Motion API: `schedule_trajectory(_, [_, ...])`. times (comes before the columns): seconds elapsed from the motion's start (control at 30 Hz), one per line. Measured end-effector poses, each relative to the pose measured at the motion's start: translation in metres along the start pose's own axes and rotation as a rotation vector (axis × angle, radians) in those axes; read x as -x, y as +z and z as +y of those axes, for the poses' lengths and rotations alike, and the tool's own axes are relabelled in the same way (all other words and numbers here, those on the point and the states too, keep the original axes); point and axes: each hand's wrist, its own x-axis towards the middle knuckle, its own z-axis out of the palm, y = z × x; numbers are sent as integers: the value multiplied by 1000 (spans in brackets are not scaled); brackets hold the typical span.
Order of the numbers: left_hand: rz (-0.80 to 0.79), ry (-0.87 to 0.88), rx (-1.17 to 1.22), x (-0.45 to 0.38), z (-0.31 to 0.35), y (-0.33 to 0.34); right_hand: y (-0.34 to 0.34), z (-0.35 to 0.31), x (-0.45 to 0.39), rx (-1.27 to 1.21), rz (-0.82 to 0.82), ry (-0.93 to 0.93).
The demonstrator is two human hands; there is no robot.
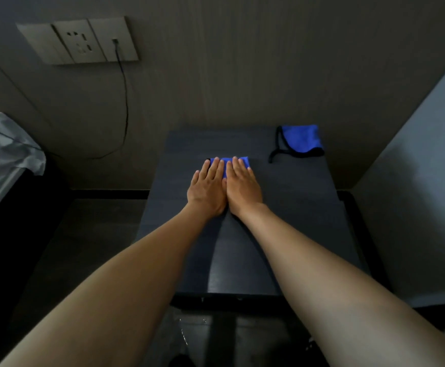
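Two bare hands lie flat on a small blue cloth in the middle of a dark table. The left hand and the right hand sit side by side, and their inner edges touch each other. The fingers of both hands are straight and close together. They press down on the cloth and do not curl around it. Most of the cloth is hidden under the hands. Only its far edge, a bit of blue between the fingers and a little of each end show. It looks folded up small.

A second blue cloth lies at the far right corner of the table, well apart from the hands. It has a black edge, and a black cord loops out from its left side.

Behind the table is a dark wall. High on the left of the wall is a grey socket panel. A thin black cable is plugged into it and hangs down the wall. At the far left edge lies some pale grey fabric.
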Motion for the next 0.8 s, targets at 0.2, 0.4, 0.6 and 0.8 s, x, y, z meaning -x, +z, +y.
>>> schedule_trajectory(0.2, [-1, 58, 14, 0, 62, 6, -12, 57, 24, 7, 2, 57])
schedule_trajectory(0.4, [-22, 108, 16, 1, 123, 10, -23, 112, 49, 9, 35, 111])
schedule_trajectory(0.6, [-27, 164, -22, -7, 169, 15, -32, 155, 62, 15, 65, 170])
schedule_trajectory(0.8, [-43, 187, -50, -21, 194, 15, -41, 179, 61, 10, 56, 203])
